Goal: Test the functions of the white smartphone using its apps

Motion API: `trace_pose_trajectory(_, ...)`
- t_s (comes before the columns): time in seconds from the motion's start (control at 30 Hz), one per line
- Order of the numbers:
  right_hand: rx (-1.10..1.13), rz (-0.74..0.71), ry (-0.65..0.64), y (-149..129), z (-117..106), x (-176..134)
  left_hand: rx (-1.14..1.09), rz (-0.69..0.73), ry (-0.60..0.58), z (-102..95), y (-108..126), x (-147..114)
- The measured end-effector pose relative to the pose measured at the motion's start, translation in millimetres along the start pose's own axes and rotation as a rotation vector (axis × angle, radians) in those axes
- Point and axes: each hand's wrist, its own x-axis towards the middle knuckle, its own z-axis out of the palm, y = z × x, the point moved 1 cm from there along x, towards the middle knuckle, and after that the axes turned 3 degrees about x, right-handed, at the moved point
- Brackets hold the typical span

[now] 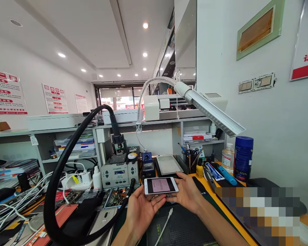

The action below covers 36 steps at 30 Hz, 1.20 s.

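A white smartphone (161, 186) is held sideways above the dark work mat, its lit screen facing me. My left hand (141, 212) grips the phone's left end, with the thumb at the edge and fingers underneath. On the other end, my right hand (187, 193) is closed with thumb and fingers at the short side. Below the phone, a white cable (165, 226) with a small plug lies on the black perforated mat (187, 227), touched by neither hand.
A thick black hose (49, 191) loops across the left front. Behind stands a grey soldering or hot-air station (117, 175). A lamp (215, 111) hangs overhead at right. A blue canister (243, 158), a yellow bottle (199, 168) and a pen holder (191, 161) stand on the right.
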Motion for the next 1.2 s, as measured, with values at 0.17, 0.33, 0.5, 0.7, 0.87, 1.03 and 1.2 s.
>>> trace_pose_trajectory(0.17,-0.008,-0.006,0.009,-1,-7,1,-0.065,-0.049,-0.076,-0.2,2,-2)
trace_pose_trajectory(0.33,-0.043,-0.051,0.025,0,-8,2,-0.073,-0.047,-0.054,-2.3,6,-1)
trace_pose_trajectory(0.5,-0.05,-0.036,0.068,-3,-4,1,-0.057,-0.039,-0.036,-4.2,8,-2)
trace_pose_trajectory(0.7,-0.052,-0.033,0.044,-3,-2,0,-0.062,-0.033,-0.054,-8.5,10,-2)
trace_pose_trajectory(0.87,-0.055,-0.024,0.039,-3,-4,1,-0.063,-0.021,-0.071,-12.0,10,0)
trace_pose_trajectory(1.03,-0.063,-0.018,0.054,-3,-3,0,0.004,0.018,-0.031,-10.9,10,-2)
trace_pose_trajectory(1.2,-0.147,-0.029,0.077,-1,-2,-1,0.243,0.057,0.052,-10.1,8,-2)
